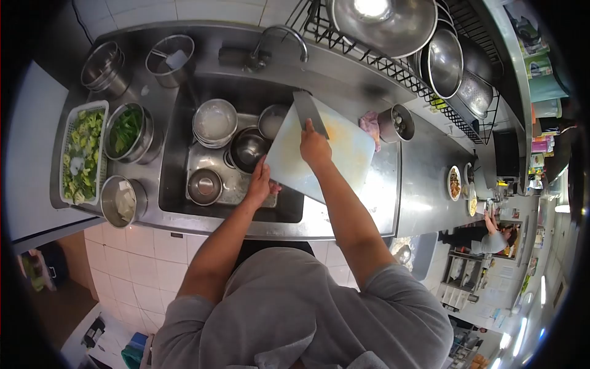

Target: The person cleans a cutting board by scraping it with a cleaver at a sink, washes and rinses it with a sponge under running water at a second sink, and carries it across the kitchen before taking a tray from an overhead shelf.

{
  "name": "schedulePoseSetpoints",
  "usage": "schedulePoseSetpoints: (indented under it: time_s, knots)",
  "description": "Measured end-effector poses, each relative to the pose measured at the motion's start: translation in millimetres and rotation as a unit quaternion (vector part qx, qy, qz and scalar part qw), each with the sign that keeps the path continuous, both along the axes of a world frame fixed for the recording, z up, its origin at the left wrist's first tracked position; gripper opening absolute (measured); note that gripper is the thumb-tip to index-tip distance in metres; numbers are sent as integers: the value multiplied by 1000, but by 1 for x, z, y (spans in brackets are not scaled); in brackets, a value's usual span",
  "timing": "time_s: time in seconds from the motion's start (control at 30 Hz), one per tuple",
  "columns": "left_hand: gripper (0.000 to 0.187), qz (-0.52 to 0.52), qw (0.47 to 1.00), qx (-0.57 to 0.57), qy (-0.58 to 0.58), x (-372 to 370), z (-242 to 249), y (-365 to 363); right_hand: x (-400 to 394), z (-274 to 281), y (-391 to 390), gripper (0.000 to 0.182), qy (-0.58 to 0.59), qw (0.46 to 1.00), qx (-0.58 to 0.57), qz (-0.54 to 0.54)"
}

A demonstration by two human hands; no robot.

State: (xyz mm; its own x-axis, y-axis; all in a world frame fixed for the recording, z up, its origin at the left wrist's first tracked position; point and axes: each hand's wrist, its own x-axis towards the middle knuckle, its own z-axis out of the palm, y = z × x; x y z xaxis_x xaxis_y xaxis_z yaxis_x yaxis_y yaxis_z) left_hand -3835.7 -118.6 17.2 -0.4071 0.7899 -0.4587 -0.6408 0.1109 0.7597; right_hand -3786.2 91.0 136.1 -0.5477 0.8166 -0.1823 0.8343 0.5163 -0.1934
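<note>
Right grip (316, 146) is clamped on the cleaver (311, 114), board (351, 141) right under it, left grip (260, 182) clamped on the edge. If lefty slips, board could slide into the sink (174, 167).

No legible lettering; shelf packages (538, 66), posted papers (499, 316) too small to read.

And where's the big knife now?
In the head view's upper middle: the right hand holds the knife over the board, at its corner nearest the tap.
</note>
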Motion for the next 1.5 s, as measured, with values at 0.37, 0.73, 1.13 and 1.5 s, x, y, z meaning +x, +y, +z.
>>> schedulePoseSetpoints:
  time_s: [0.37,0.73,1.13,1.5]
  knots:
    - [56,13,1000,5,-6,-6,-8,1,84,20,-85,70,-59,992,-66,84]
    - [34,32,887,-152,435,-101,28,76,128,-18,41,84,96,986,-138,-3]
    - [60,15,789,-141,597,-259,85,260,158,95,84,23,361,760,-511,-176]
    - [36,174,794,-135,567,-205,81,194,29,32,159,32,236,728,-638,-86]
